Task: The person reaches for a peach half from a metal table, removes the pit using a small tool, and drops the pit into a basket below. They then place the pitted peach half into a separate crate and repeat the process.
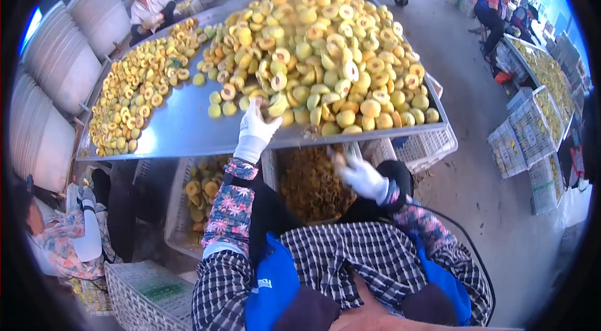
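Note:
My left hand (258, 123), in a white glove, reaches over the near edge of the metal table (181, 119). Its fingers are closed round a piece of fruit (275, 104) at the front of a large heap of halved yellow-green fruit (325, 49). Below the table edge, my right hand (364, 179), also gloved in white, is closed on a small tool (337, 157), which is blurred. Under that hand stands a crate (270, 171) of brown scraps. A second, smaller heap of fruit halves (141, 84) lies on the table's left part.
Crates stand below the table, one with fruit halves (199, 190), another at lower left (147, 296). A person (69, 231) sits at left; others are beyond the table and at upper right. More crates (532, 124) stand at right. A cable (466, 234) runs beside my right arm.

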Action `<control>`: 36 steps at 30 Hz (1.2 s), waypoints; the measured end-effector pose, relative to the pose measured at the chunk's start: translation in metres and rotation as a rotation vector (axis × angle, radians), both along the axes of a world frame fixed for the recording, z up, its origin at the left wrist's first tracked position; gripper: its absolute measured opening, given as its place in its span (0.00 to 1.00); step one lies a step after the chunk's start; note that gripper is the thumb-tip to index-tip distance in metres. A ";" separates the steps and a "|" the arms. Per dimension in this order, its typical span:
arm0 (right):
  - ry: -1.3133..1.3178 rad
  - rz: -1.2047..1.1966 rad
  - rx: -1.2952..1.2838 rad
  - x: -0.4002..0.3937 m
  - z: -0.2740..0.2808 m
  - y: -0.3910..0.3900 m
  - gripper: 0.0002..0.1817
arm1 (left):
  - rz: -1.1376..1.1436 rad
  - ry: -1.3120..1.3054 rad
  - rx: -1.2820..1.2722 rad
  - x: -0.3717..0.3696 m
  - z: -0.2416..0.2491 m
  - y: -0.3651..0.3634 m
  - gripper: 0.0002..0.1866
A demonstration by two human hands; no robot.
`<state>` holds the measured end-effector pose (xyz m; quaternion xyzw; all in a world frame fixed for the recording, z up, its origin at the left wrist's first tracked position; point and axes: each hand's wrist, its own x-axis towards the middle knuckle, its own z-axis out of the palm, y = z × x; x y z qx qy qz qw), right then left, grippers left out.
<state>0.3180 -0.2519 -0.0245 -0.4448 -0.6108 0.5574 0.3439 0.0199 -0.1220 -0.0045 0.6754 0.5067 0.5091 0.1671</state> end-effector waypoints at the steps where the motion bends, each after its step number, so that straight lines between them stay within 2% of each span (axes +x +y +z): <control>1: 0.030 -0.087 -0.096 -0.007 0.038 0.001 0.17 | -0.113 -0.202 -0.052 0.021 0.016 -0.024 0.28; 2: 0.227 -0.112 -0.188 -0.014 0.062 0.005 0.16 | -0.223 -0.408 -0.097 0.043 0.037 -0.046 0.27; 4: 0.353 -0.131 -0.156 -0.023 0.083 0.016 0.20 | -0.106 -0.061 0.147 0.067 0.041 -0.072 0.26; 5: 0.419 -0.085 -0.107 -0.024 0.081 0.023 0.21 | -0.089 0.063 0.218 0.081 0.064 -0.093 0.28; 6: 0.504 -0.079 -0.130 -0.030 0.086 0.025 0.21 | -0.088 0.121 0.229 0.088 0.058 -0.099 0.29; 9: 0.531 -0.156 -0.142 -0.038 0.086 0.027 0.21 | -0.091 0.143 0.158 0.103 0.051 -0.109 0.32; 11: 0.571 -0.141 -0.160 -0.028 0.077 0.034 0.22 | -0.219 -0.133 0.178 0.109 0.047 -0.106 0.29; 12: 0.611 -0.122 -0.178 -0.022 0.074 0.036 0.23 | -0.221 -0.133 0.175 0.111 0.046 -0.106 0.29; 14: 0.613 -0.135 -0.176 -0.017 0.081 0.033 0.23 | -0.514 -1.238 -0.568 0.115 0.066 -0.108 0.28; 15: 0.555 -0.113 -0.153 -0.018 0.086 0.030 0.23 | -0.611 -1.398 -0.581 0.115 0.060 -0.105 0.33; 16: 0.497 -0.086 -0.130 -0.020 0.090 0.028 0.23 | -0.607 -1.399 -0.583 0.118 0.056 -0.103 0.33; 18: 0.397 -0.139 0.084 -0.034 0.074 0.033 0.22 | -0.621 -1.567 -0.587 0.128 0.050 -0.097 0.31; 19: -0.015 -0.200 0.550 -0.033 0.068 0.040 0.21 | -0.524 -1.598 -0.612 0.128 0.049 -0.090 0.27; 20: -0.013 -0.197 0.546 -0.033 0.061 0.040 0.21 | -0.518 -1.599 -0.612 0.127 0.046 -0.090 0.27; 22: -0.091 -0.316 0.585 -0.033 0.052 0.033 0.19 | -0.288 -1.685 -0.694 0.127 0.047 -0.090 0.23; 23: -0.183 -0.326 0.631 -0.029 0.064 0.021 0.16 | -0.253 -1.732 -0.682 0.127 0.053 -0.091 0.21; 24: -0.183 -0.324 0.629 -0.029 0.071 0.011 0.16 | -0.250 -1.733 -0.682 0.126 0.051 -0.091 0.21; 26: -0.336 -0.272 0.594 -0.030 0.077 -0.001 0.15 | -0.376 -1.678 -0.526 0.126 0.047 -0.090 0.20; 27: -0.335 -0.276 0.707 -0.032 0.071 -0.001 0.15 | -0.376 -1.675 -0.530 0.125 0.046 -0.090 0.20; 32: -0.436 -0.271 0.790 -0.038 0.067 -0.002 0.16 | -0.483 -1.662 -0.461 0.131 0.047 -0.091 0.21; 34: -0.475 -0.243 0.708 -0.040 0.067 -0.005 0.15 | -0.413 -1.610 -0.426 0.137 0.048 -0.096 0.21; 36: -0.447 -0.254 0.753 -0.043 0.057 -0.004 0.15 | -0.349 -1.554 -0.394 0.139 0.052 -0.101 0.21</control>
